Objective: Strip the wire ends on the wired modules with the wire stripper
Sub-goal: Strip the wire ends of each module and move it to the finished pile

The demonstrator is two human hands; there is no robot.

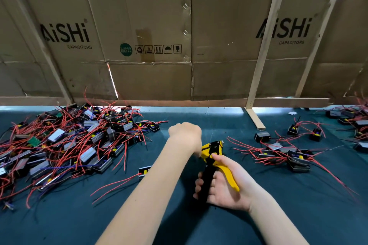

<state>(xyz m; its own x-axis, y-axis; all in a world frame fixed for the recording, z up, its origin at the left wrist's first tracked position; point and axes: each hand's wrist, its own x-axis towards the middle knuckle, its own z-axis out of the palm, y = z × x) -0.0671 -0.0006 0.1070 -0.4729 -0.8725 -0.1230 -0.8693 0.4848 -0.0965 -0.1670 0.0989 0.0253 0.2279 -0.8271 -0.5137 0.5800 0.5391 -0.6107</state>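
Right hand (223, 183) gripping wire stripper (213, 162) handles above worktop (199, 225). Left hand (185, 132) fisted just beyond stripper head; contents indiscernible. Wired modules (65, 141) piled left.

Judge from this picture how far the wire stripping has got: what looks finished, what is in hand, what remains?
Possibly done: the smaller scatter of black modules with red wires on the right, though stripped ends are too small to confirm. In hand: the right hand grips the yellow-and-black wire stripper; the left hand, curled beyond it, hides whatever it holds. Left: the large heap of wired modules on the left.
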